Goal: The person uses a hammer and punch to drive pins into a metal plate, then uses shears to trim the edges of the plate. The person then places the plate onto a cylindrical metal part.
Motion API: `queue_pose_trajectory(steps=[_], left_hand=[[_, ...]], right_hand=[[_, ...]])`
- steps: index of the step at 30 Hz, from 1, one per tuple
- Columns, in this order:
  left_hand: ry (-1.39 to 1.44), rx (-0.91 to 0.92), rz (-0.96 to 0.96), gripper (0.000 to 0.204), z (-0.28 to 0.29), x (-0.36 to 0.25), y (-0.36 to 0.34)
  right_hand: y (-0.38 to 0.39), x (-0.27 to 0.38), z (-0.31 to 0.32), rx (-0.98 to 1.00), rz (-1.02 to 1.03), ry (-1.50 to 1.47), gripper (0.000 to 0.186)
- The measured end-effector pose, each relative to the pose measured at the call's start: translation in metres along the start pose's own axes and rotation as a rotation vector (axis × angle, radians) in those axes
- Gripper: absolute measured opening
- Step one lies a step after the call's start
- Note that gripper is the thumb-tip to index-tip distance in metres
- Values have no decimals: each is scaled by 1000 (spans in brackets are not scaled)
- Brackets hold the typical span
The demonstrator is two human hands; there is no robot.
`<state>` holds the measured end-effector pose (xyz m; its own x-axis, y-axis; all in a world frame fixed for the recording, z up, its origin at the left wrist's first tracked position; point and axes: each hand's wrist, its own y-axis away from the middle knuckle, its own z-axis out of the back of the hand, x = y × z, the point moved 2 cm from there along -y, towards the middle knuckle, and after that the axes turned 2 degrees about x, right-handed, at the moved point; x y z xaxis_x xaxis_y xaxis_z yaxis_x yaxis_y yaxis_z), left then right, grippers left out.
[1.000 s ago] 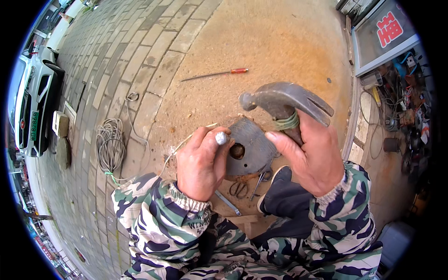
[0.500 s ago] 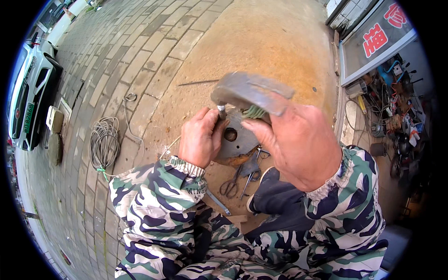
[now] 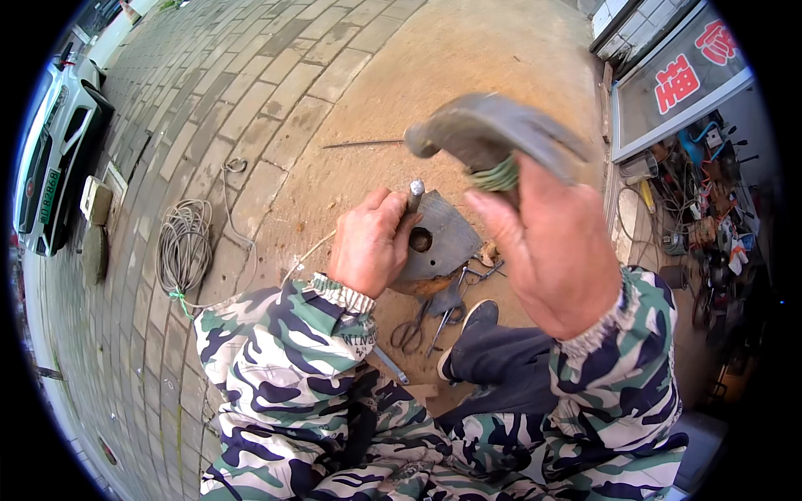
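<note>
The left hand (image 3: 368,250) pinches 1 short grey metal punch (image 3: 414,195) upright against a flat grey metal plate with a hole (image 3: 439,242), steadying it. The right hand (image 3: 555,250), fist closed, raises a grey claw hammer (image 3: 489,138) just above.

Left hand (image 3: 368,250) low, fingers (image 3: 399,219) pinched, right hand (image 3: 555,250) raised, fist closed

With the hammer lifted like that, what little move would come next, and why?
Probably a short downward tap: the right hand holds the hammer raised above the metal punch, which the left hand holds upright on the grey metal plate beside its hole.
</note>
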<state>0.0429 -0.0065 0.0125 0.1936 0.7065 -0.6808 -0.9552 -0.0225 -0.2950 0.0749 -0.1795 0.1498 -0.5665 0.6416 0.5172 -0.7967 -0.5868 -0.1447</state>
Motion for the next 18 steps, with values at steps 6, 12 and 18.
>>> queue_pose_trajectory(steps=[6,12,18], left_hand=[[24,25,-19,13,0,-5,-2],[5,26,2,14,0,-3,-1],[5,7,2,14,2,4,2]], right_hand=[[-5,4,8,-42,-32,-82,30],[-8,-1,0,201,-85,64,31],[-2,0,-5,6,2,-40,30]])
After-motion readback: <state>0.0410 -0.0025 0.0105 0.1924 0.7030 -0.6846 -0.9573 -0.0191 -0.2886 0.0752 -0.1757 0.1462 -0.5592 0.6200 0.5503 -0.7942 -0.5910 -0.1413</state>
